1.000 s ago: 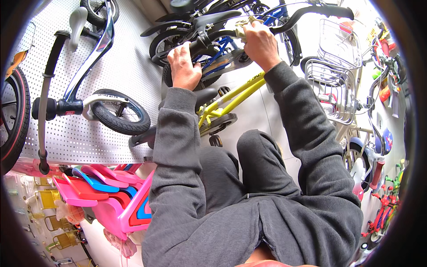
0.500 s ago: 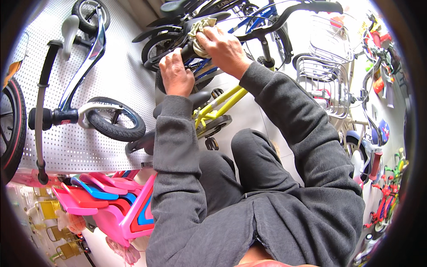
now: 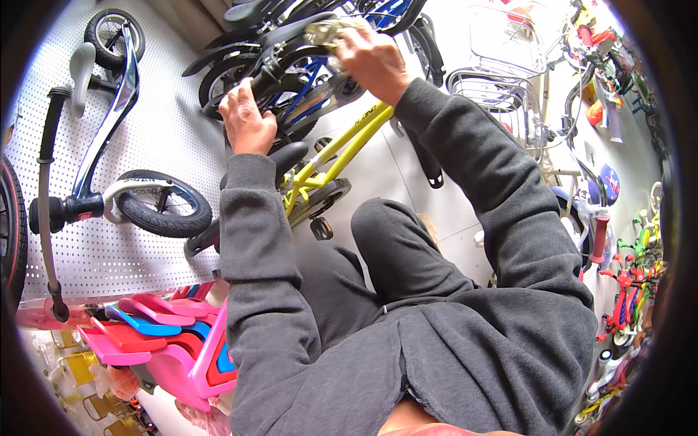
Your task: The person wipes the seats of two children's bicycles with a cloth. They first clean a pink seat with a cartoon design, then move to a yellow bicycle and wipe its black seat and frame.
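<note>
My right hand (image 3: 374,64) is closed on a crumpled pale cloth (image 3: 329,33), a little beyond the black left grip (image 3: 270,73) of a bicycle handlebar. Whether the cloth touches the bar is blurred. My left hand (image 3: 248,122) is curled at the near end of that grip, fingertips against it. Below the hands runs the yellow frame (image 3: 349,149) of a bicycle, with a black saddle (image 3: 289,155) near my left wrist and a pedal (image 3: 321,229) close to my knee.
Several bicycles with blue frames (image 3: 309,91) crowd the far side. At left, a balance bike (image 3: 109,123) lies on a white perforated panel (image 3: 171,87). Stacked pink, red and blue plastic parts (image 3: 167,327) sit near left. Wire baskets (image 3: 502,102) and more small bikes line the right.
My right hand has carried the cloth from the grip to farther along the bar. The handlebar has turned, and the whole view has shifted somewhat. My left hand stays at the grip's end.
</note>
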`<state>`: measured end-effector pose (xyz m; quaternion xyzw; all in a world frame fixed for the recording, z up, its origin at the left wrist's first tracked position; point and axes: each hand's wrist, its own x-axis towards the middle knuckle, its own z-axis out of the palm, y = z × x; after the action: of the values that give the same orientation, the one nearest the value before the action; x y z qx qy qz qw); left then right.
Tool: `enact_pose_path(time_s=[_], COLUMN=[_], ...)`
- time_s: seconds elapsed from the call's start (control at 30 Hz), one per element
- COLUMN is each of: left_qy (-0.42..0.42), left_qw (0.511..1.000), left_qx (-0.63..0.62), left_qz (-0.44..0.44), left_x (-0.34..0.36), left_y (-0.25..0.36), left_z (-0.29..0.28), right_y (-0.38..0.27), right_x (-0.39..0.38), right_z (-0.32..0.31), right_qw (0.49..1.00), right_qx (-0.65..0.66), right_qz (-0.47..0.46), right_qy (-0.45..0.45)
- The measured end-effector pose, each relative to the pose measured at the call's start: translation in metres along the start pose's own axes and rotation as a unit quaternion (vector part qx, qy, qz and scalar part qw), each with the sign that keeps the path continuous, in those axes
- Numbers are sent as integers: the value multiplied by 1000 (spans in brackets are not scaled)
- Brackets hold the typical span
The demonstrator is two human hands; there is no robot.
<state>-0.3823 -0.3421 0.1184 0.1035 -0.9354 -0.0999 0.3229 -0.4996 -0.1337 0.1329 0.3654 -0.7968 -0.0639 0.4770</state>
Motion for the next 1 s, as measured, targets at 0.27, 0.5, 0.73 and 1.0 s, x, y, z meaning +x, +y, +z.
enact_pose_path(time_s=[0.27,0.5,0.73,1.0], left_qy=[10,-11,6,27], left_qw=[1000,1000,1000,999], left_qx=[3,8,-9,-13], left_qz=[18,14,9,14], left_x=[-2,-1,-3,-10], left_y=[0,-3,1,4], left_z=[-1,-1,1,-1], right_y=[98,131,97,51], right_x=[-9,19,-4,36], right_z=[-16,-44,-2,-40], right_qw=[998,987,984,895], right_qx=[-44,-148,-175,408], right_qz=[-28,-65,27,178], right_qy=[-39,-22,-17,27])
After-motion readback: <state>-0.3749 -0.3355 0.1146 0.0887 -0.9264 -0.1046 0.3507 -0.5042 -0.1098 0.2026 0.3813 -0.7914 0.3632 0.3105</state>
